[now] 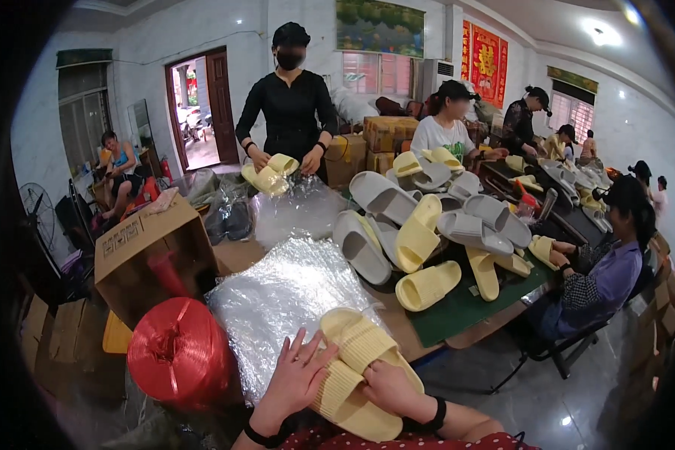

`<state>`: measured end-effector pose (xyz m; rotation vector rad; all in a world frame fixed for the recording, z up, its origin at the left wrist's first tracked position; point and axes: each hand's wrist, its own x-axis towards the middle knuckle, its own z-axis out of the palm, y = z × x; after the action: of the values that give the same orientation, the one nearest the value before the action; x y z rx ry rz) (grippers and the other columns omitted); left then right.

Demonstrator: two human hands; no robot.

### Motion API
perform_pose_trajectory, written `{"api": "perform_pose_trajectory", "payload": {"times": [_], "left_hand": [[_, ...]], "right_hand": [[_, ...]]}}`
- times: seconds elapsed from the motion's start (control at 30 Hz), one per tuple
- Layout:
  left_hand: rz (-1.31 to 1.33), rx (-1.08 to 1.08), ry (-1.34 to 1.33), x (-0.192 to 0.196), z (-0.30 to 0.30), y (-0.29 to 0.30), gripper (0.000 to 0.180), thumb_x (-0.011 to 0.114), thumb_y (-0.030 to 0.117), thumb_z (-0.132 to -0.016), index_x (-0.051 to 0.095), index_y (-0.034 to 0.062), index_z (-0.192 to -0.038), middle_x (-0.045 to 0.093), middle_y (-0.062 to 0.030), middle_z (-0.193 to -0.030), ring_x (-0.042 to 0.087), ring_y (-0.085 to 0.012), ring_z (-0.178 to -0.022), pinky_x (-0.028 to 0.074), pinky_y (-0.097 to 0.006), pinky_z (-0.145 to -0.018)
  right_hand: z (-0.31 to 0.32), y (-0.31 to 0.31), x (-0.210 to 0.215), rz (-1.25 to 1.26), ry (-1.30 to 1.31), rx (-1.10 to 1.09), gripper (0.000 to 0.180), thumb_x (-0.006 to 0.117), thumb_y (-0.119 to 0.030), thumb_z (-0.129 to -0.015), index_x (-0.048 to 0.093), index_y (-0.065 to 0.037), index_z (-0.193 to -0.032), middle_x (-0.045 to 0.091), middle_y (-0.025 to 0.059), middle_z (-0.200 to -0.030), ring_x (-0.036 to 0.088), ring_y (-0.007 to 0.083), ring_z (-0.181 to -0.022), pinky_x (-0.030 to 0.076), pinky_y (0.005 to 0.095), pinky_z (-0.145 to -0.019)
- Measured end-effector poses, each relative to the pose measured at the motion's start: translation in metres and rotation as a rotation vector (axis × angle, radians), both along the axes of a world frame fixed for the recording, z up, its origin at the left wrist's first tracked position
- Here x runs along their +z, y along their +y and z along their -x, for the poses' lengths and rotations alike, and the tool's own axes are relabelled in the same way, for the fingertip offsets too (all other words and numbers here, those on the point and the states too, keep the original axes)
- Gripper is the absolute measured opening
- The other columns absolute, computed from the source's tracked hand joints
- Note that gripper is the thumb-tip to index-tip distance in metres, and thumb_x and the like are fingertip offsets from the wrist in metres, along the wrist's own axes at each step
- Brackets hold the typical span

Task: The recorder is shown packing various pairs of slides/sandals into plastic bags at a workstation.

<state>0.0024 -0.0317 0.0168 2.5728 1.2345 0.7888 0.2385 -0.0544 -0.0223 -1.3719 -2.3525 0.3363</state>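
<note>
In front of me is a pair of pale yellow slippers with ribbed straps, one slipper [361, 416] nearer me and the other slipper [364, 343] beside it, partly overlapping. My left hand [296, 377] rests against the nearer strap, fingers stretched out and somewhat apart. Closed at the slippers, my right hand [390, 386] has its fingertips tucked in at the strap opening, where they are hidden. A stack of shiny clear plastic bags [270, 300] lies just beyond my left hand.
A big red twine roll [178, 351] and an open cardboard box [150, 251] stand at left. Grey and yellow slippers [420, 232] pile up on the green-topped table [457, 322] at right. Across the table a standing person [289, 112] holds yellow slippers; a seated person [600, 262] handles another.
</note>
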Motion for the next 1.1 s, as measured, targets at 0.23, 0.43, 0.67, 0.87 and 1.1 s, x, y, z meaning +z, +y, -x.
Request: {"api": "perform_pose_trajectory", "payload": {"times": [0.23,0.43,0.67,0.87,1.1], "left_hand": [[-0.011,-0.161,0.061,0.006,-0.013,-0.004,0.051,0.053,0.017,-0.095,0.051,0.0171,-0.145,0.037,-0.01,-0.158,0.029,-0.0379,-0.147,0.019,-0.055,-0.12],[-0.037,-0.061,-0.02,-0.005,0.008,0.013,0.054,0.053,0.017,-0.095,0.047,0.0125,-0.148,0.035,-0.0114,-0.159,0.029,-0.0353,-0.148,0.019,-0.053,-0.12],[0.003,0.036,-0.173,-0.011,0.014,0.018,0.053,0.049,0.01,-0.094,0.048,0.013,-0.147,0.034,-0.0141,-0.159,0.028,-0.0369,-0.148,0.02,-0.051,-0.12],[-0.041,-0.157,-0.036,-0.012,0.008,0.015,0.053,0.051,0.012,-0.094,0.048,0.017,-0.147,0.036,-0.0111,-0.158,0.028,-0.0364,-0.148,0.021,-0.05,-0.121],[0.082,-0.265,-0.03,-0.001,-0.001,0.011,0.053,0.05,0.018,-0.095,0.046,0.0161,-0.149,0.035,-0.0088,-0.159,0.03,-0.0357,-0.147,0.019,-0.052,-0.121]], "right_hand": [[0.02,0.04,-0.002,-0.107,0.133,-0.162,0.015,0.063,-0.008,-0.079,0.057,0.002,-0.088,0.061,0.0237,-0.092,0.063,0.0414,-0.082,0.051,0.0498,-0.071],[0.049,0.047,0.007,-0.151,0.228,-0.105,0.02,0.067,-0.015,-0.083,0.059,0.0,-0.092,0.06,0.0224,-0.093,0.062,0.0416,-0.08,0.051,0.0489,-0.07],[0.032,0.007,-0.003,-0.04,-0.081,0.046,0.025,0.068,-0.024,-0.083,0.062,-0.003,-0.095,0.06,0.0165,-0.095,0.061,0.0338,-0.097,0.054,0.0462,-0.074],[0.023,0.02,0.0,-0.012,0.109,-0.154,0.022,0.067,-0.017,-0.082,0.062,0.0,-0.096,0.061,0.0214,-0.093,0.062,0.0394,-0.089,0.052,0.0484,-0.075],[0.035,0.061,-0.018,-0.174,0.223,-0.077,0.022,0.064,-0.003,-0.077,0.063,0.001,-0.098,0.064,0.0216,-0.097,0.063,0.041,-0.085,0.051,0.0473,-0.073]]}}
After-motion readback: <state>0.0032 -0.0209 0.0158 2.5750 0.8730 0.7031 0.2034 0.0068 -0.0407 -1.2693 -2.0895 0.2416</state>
